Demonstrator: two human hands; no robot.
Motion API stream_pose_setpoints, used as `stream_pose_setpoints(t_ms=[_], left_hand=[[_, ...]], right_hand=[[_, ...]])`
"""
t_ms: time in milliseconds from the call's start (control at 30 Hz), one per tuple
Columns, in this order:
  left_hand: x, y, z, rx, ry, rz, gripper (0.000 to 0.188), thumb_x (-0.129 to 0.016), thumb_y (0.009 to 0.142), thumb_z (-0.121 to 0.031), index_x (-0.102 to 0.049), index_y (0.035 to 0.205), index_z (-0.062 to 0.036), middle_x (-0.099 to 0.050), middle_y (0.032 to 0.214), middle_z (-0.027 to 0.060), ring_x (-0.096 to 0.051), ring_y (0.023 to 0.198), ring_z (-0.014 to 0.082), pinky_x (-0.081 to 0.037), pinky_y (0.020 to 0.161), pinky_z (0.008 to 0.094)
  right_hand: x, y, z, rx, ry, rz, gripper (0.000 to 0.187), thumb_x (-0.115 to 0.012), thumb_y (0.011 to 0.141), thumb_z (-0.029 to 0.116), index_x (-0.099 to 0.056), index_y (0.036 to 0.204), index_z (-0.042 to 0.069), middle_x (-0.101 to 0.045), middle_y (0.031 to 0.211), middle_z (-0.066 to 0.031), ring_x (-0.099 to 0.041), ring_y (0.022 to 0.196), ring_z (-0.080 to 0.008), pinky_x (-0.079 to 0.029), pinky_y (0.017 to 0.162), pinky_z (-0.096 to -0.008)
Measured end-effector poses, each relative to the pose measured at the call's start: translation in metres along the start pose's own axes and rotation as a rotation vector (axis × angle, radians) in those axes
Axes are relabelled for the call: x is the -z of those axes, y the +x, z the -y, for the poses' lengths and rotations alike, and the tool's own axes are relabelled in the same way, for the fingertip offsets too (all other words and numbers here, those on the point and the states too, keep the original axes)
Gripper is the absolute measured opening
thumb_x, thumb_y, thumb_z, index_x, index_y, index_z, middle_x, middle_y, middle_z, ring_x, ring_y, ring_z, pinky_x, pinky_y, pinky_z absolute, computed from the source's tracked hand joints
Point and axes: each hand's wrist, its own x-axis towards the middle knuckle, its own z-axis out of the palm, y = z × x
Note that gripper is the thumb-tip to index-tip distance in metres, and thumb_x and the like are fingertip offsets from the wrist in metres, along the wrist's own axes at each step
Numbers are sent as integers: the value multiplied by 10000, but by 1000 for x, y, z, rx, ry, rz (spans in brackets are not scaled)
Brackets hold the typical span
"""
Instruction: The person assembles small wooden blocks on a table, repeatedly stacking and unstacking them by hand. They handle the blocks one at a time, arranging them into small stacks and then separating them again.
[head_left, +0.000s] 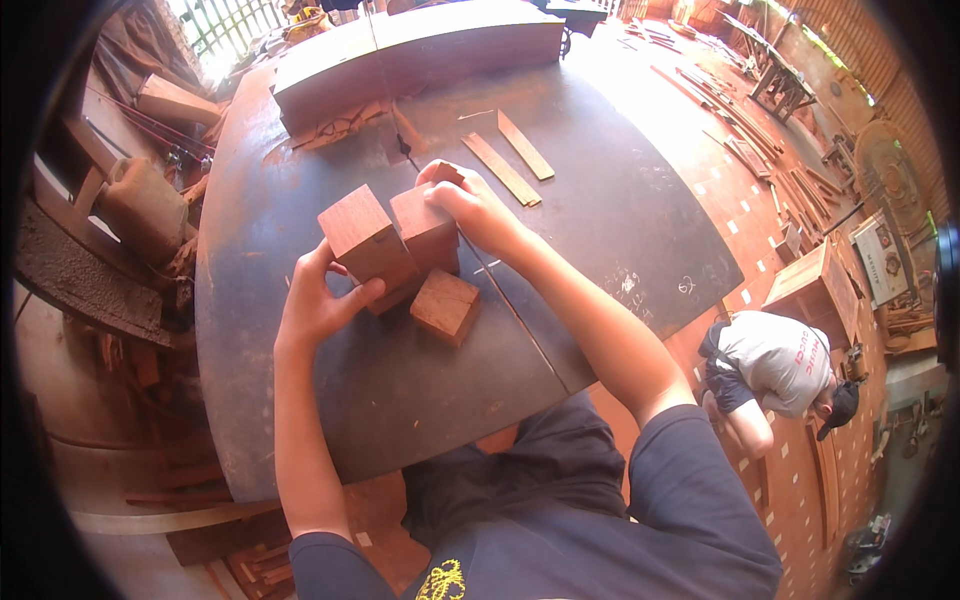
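Note:
A reddish-brown wooden block (357, 222) stands upright on the dark table (600, 210), left of its middle. My left hand (322, 300) is closed on this block's left side, thumb at the near face. Close to its right is a second wooden block (418, 212), a narrow gap between their tops. My right hand (475, 212) is closed around that block, thumb near its top and fingers partly hidden behind. A smaller wooden block (446, 306) rests just nearer to me, with neither hand on it. Two thin wooden strips (503, 170) lie beyond my right hand.
A long wooden beam (425, 60) lies across the table's far end. A thin slot (525, 330) runs toward the near edge. Machinery (140, 215) stands at left. A crouching person (775, 365) is on the floor at right, near a wooden box (815, 290) and several boards (720, 110).

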Motion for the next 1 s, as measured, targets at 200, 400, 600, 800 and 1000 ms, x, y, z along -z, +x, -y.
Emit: stream_pose_setpoints(t_ms=[200, 400, 600, 800, 1000], left_hand=[[-1, 0, 2, 36, -46, -4, 542, -820, 743, -332, -659, 1153, -15, -736, 1006, 78, -678, 913, 168, -516, 812, 318], [-2, -1, 1, 64, -113, -4, 555, -820, 741, -327, -653, 1170, -17, -730, 1015, 71, -667, 917, 156, -509, 812, 310], [-1, -1, 1, 86, -121, 10, 594, -816, 740, -340, -633, 1205, -17, -724, 1034, 74, -661, 934, 160, -502, 821, 313], [0, -1, -1, 167, -165, 38, 664, -785, 745, -366, -578, 1270, -15, -699, 1089, 94, -630, 994, 181, -474, 882, 338], [1, -3, -1, 182, -189, 40, 660, -775, 742, -356, -575, 1265, -6, -703, 1069, 99, -636, 975, 186, -478, 890, 350]], right_hand=[[-1, -1, 3, -1, -10, 3, 227, -516, 860, 235, -577, 965, 43, -562, 860, -20, -489, 900, -110, -388, 834, -282], [-2, -2, 3, 30, -12, 2, 225, -517, 861, 230, -580, 968, 42, -564, 849, -19, -494, 894, -108, -388, 830, -283], [-1, 0, -2, 19, -23, 6, 219, -511, 865, 222, -581, 968, 42, -566, 856, -22, -496, 896, -109, -391, 833, -285], [2, -1, 2, 6, -29, 16, 225, -510, 869, 220, -577, 993, 44, -569, 873, -28, -497, 907, -118, -396, 831, -284], [-1, -3, 7, 24, -86, 15, 232, -508, 872, 226, -576, 1006, 48, -560, 881, -34, -487, 905, -123, -396, 821, -282]])
